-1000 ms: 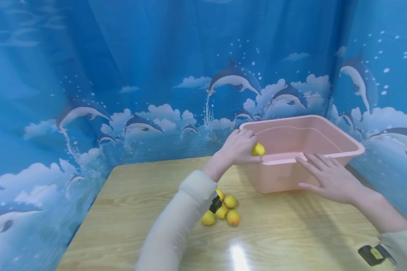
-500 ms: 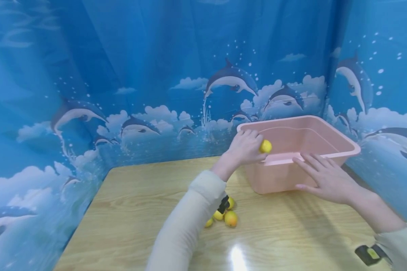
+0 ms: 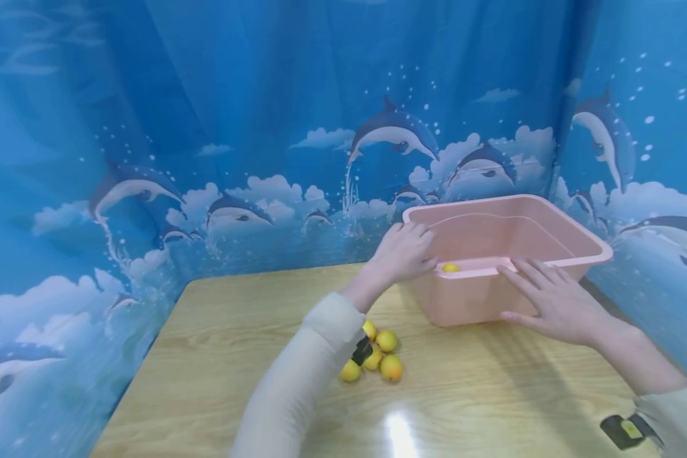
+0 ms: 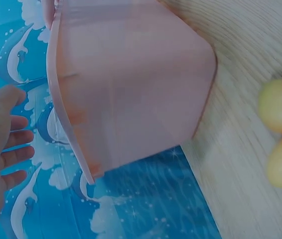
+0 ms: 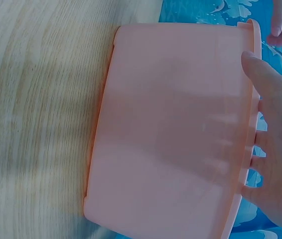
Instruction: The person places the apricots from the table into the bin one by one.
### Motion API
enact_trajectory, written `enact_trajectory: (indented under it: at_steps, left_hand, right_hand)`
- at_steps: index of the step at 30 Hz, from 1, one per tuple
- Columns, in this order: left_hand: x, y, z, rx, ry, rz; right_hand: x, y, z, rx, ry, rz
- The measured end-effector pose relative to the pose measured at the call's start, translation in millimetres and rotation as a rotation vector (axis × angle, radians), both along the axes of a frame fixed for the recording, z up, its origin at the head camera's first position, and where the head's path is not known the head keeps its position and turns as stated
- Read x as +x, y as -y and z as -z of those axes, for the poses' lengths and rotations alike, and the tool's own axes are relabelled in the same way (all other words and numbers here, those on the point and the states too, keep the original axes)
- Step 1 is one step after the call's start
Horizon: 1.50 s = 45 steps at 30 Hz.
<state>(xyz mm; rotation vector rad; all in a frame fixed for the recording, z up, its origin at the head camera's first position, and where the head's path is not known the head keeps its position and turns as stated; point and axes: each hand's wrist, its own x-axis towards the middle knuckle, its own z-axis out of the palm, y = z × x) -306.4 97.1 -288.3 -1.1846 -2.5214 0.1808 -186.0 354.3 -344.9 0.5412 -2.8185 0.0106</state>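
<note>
A round yellow fruit (image 3: 450, 268) lies inside the pink plastic basin (image 3: 464, 299), partly hidden by its front wall. My left hand (image 3: 403, 251) hovers by the basin's left rim with loosely bent fingers and nothing in them; the left wrist view shows this hand (image 4: 1, 149) apart from the rim. My right hand (image 3: 555, 302) rests at the front rim, its fingers fairly straight over the edge. In the right wrist view, the thumb of the right hand (image 5: 280, 134) lies near the outer wall. Several more yellow fruits (image 3: 387, 341) sit together on the table, partly covered by my left sleeve.
The wooden table (image 3: 235, 356) carries the basin at its back right. A blue curtain (image 3: 263, 127) printed with dolphins hangs behind and along the sides. Both wrists wear dark cameras, the right wrist camera (image 3: 622, 431) near the lower right corner.
The left hand has let go of the yellow fruit, which dropped into the basin. That hand moved right, then back a little left. The right hand has stayed at the rim.
</note>
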Motion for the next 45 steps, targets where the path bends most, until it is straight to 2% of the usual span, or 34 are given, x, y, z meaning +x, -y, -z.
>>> enact_trajectory:
  at_steps: [6, 10, 13, 20, 28, 31, 38, 45]
  left_hand:
    - [1.0, 29.4, 10.6, 0.099, -0.017, 0.046]
    - [-1.5, 51.8, 23.6, 0.142, -0.039, 0.078]
    - [-2.6, 67.0, 35.4, 0.136, -0.044, 0.098]
    - [-1.9, 90.6, 63.2, 0.038, 0.001, 0.085]
    - [2.8, 104.8, 96.4, -0.095, 0.062, 0.062]
    - [3.9, 108.7, 107.0, -0.146, 0.084, 0.033]
    - [6.5, 113.4, 121.9, -0.211, 0.161, -0.037]
    - [7.0, 116.0, 133.9, -0.216, 0.181, -0.072]
  right_hand:
    - [1.7, -0.2, -0.1, -0.019, 0.021, 0.013]
    - [2.4, -0.6, -1.2, -0.024, 0.024, 0.015]
    - [2.4, 0.0, -2.1, -0.027, 0.027, 0.019]
    - [1.7, -0.5, -3.0, -0.018, 0.051, 0.027]
    - [2.7, -0.1, -0.4, -0.035, 0.035, 0.01]
    - [3.0, 0.6, 0.2, -0.036, 0.037, 0.012]
    - [3.4, 2.0, 0.8, -0.048, 0.051, 0.018]
    - [2.8, 2.3, 1.1, -0.036, 0.029, 0.011]
